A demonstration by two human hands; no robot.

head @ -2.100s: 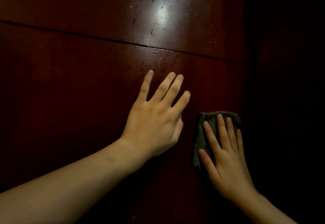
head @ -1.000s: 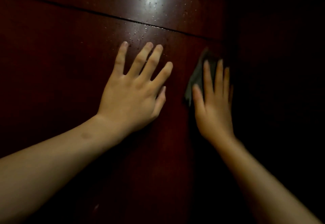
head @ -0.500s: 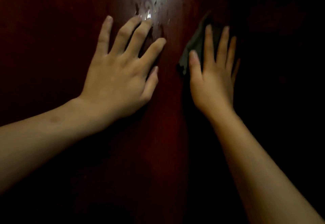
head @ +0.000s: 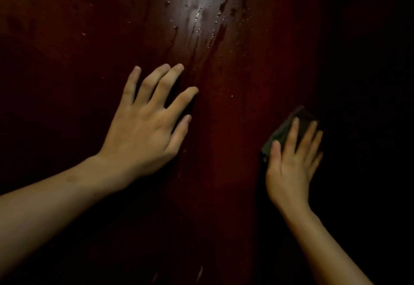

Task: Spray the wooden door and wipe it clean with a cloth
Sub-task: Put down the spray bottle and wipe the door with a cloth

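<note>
A dark reddish wooden door fills the view. Droplets and smeared wet streaks glisten under a bright reflection near the top centre. My left hand lies flat on the door with fingers spread, holding nothing. To the right, my right hand presses a small dark grey cloth flat against the wood; the cloth shows only above and left of the fingers, the rest hidden under the palm. No spray bottle is in view.
The right side of the view beyond the cloth is almost black, and nothing can be made out there. The lower part of the door is in deep shadow.
My right hand has slid the cloth down and to the right, away from my left hand. The view has shifted, and the panel seam no longer shows; wet streaks now show at the top.
</note>
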